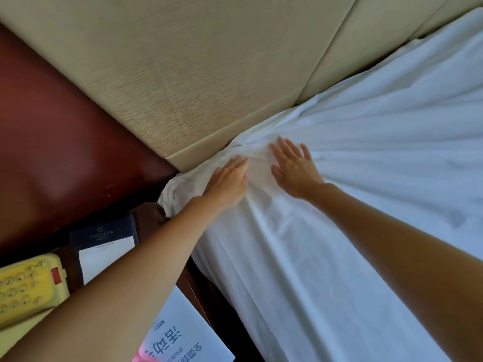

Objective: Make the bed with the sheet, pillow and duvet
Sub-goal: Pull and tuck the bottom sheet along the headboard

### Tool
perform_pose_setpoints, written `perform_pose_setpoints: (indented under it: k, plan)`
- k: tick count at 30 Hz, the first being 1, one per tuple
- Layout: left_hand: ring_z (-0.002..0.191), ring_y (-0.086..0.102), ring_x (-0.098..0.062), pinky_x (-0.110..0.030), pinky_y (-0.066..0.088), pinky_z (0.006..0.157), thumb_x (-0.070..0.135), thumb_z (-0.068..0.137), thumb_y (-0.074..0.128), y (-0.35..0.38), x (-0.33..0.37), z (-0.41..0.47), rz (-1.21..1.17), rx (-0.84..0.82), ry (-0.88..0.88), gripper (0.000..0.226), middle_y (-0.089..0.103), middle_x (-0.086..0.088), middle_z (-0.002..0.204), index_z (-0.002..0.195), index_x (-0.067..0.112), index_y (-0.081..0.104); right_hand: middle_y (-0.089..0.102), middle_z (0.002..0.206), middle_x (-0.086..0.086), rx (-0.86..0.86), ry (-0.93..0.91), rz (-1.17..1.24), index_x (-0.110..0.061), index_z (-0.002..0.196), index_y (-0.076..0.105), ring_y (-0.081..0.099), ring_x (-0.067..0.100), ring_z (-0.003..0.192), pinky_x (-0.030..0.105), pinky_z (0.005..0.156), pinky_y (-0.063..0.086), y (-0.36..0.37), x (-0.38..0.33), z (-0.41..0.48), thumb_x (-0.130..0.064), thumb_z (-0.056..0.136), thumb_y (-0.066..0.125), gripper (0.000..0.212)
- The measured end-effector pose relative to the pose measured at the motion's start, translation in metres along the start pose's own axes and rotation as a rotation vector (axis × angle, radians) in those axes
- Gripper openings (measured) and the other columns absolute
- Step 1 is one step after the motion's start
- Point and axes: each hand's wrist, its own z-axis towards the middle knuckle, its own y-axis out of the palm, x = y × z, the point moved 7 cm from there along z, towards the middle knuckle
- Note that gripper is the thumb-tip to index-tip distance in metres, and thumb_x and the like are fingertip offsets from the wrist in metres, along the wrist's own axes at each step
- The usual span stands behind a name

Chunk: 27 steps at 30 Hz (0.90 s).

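1. Plainly, I am early in the job: the wrinkled white cotton sheet [366, 178] is spread over the bed. It fills the right of my view from near to far and drapes down the mattress's left side.
2. The sheet's corner at the head of the bed is not tucked. A bunched wad of it bulges out to the left, between the end of the beige padded headboard [209, 74] and the dark reddish wooden nightstand [149, 215].
3. Creases fan out to the right from that corner, so I judge it needs smoothing and tucking before anything else.
4. I see no pillow and no duvet, so both steps look to be ahead.
5. The left hand [227, 182] lies flat on the sheet right at the corner. Its fingers are straight and close together, pointing toward the headboard. It presses the cloth and grasps nothing.
6. The right hand [292, 168] rests just to the right of it, palm down, fingers spread wide on the sheet, nothing pinched.
7. On the nightstand, near left, sit a yellow push-button telephone [23, 286], a dark-covered white notepad [104, 246] and a printed white leaflet [183, 335].
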Motion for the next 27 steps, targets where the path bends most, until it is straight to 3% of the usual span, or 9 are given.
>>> perform_pose_setpoints:
  k: [3, 6, 8, 11, 12, 15, 20, 24, 27]
  plan:
    - [0.147, 0.004, -0.014, -0.036, 0.012, 0.118, 0.018, 0.102, 0.024, 0.006, 0.006, 0.009, 0.055, -0.057, -0.016, 0.049, 0.004, -0.003, 0.159, 0.15, 0.015, 0.015, 0.022, 0.155, 0.009, 0.077, 0.074, 0.173, -0.01, 0.147, 0.023, 0.025, 0.025, 0.141, 0.039, 0.114, 0.015, -0.009, 0.022, 0.005, -0.02, 0.099, 0.034, 0.05]
    - [0.14, 0.027, -0.021, -0.036, 0.029, 0.111, 0.014, 0.1, 0.034, -0.008, 0.012, 0.015, 0.025, 0.154, -0.019, 0.046, 0.025, -0.007, 0.153, 0.145, 0.016, 0.026, 0.042, 0.133, 0.016, 0.222, 0.154, 0.329, -0.013, 0.147, 0.024, 0.05, 0.036, 0.107, 0.041, 0.091, 0.039, -0.026, 0.036, 0.009, -0.005, 0.094, 0.038, 0.055]
    - [0.12, 0.049, -0.027, -0.038, 0.045, 0.092, 0.006, 0.095, 0.045, -0.022, 0.023, 0.022, 0.056, 0.326, 0.037, 0.04, 0.043, -0.01, 0.136, 0.131, 0.019, 0.035, 0.042, 0.121, 0.017, 0.279, 0.237, 0.318, -0.019, 0.149, 0.016, 0.051, 0.035, 0.083, 0.042, 0.072, 0.042, -0.038, 0.047, 0.014, 0.001, 0.093, 0.038, 0.064]
    - [0.083, 0.066, -0.023, -0.029, 0.047, 0.059, 0.0, 0.074, 0.072, -0.042, 0.047, 0.04, 0.284, 0.484, 0.103, 0.051, 0.057, -0.006, 0.113, 0.118, 0.012, 0.048, 0.049, 0.116, 0.019, 0.191, 0.309, 0.207, -0.024, 0.15, 0.014, 0.054, 0.037, 0.094, 0.037, 0.073, 0.038, -0.046, 0.065, 0.031, -0.007, 0.096, 0.04, 0.062]
    - [0.083, 0.067, -0.023, -0.03, 0.048, 0.06, 0.004, 0.075, 0.074, -0.043, 0.052, 0.05, 0.337, 0.45, 0.096, 0.059, 0.056, -0.006, 0.116, 0.125, 0.012, 0.044, 0.051, 0.116, 0.019, 0.123, 0.305, 0.185, -0.025, 0.149, 0.018, 0.054, 0.037, 0.102, 0.036, 0.076, 0.038, -0.047, 0.07, 0.038, -0.012, 0.096, 0.041, 0.059]
    - [0.11, 0.056, -0.033, -0.039, 0.046, 0.082, 0.02, 0.091, 0.058, -0.031, 0.058, 0.077, 0.325, 0.197, 0.021, 0.068, 0.041, -0.01, 0.137, 0.146, 0.011, 0.019, 0.053, 0.12, 0.02, 0.013, 0.234, 0.135, -0.016, 0.134, 0.043, 0.051, 0.037, 0.112, 0.037, 0.085, 0.04, -0.054, 0.076, 0.051, -0.017, 0.095, 0.046, 0.04]
    - [0.119, 0.052, -0.032, -0.04, 0.041, 0.091, 0.035, 0.088, 0.061, -0.028, 0.067, 0.092, 0.29, 0.195, -0.049, 0.057, 0.048, -0.01, 0.131, 0.132, 0.009, 0.038, 0.048, 0.084, 0.018, 0.243, 0.119, 0.175, -0.006, 0.112, 0.049, 0.04, 0.031, 0.075, 0.033, 0.063, 0.028, -0.065, 0.073, 0.053, -0.002, 0.089, 0.039, 0.026]
    - [0.112, 0.056, -0.034, -0.038, 0.042, 0.086, 0.028, 0.089, 0.059, -0.038, 0.069, 0.098, 0.185, 0.237, -0.07, 0.032, 0.062, -0.014, 0.115, 0.11, 0.004, 0.056, 0.062, 0.086, 0.022, 0.38, 0.003, 0.206, -0.003, 0.107, 0.049, 0.039, 0.031, 0.065, 0.032, 0.057, 0.028, -0.067, 0.07, 0.043, 0.002, 0.086, 0.038, 0.024]
    - [0.08, 0.067, -0.034, -0.026, 0.047, 0.058, 0.014, 0.087, 0.05, -0.041, 0.065, 0.103, 0.043, 0.133, -0.083, 0.01, 0.063, -0.015, 0.084, 0.092, 0.005, 0.054, 0.062, 0.089, 0.023, 0.398, -0.014, 0.167, 0.001, 0.108, 0.05, 0.047, 0.036, 0.07, 0.034, 0.059, 0.027, -0.075, 0.072, 0.041, -0.003, 0.091, 0.04, 0.02]
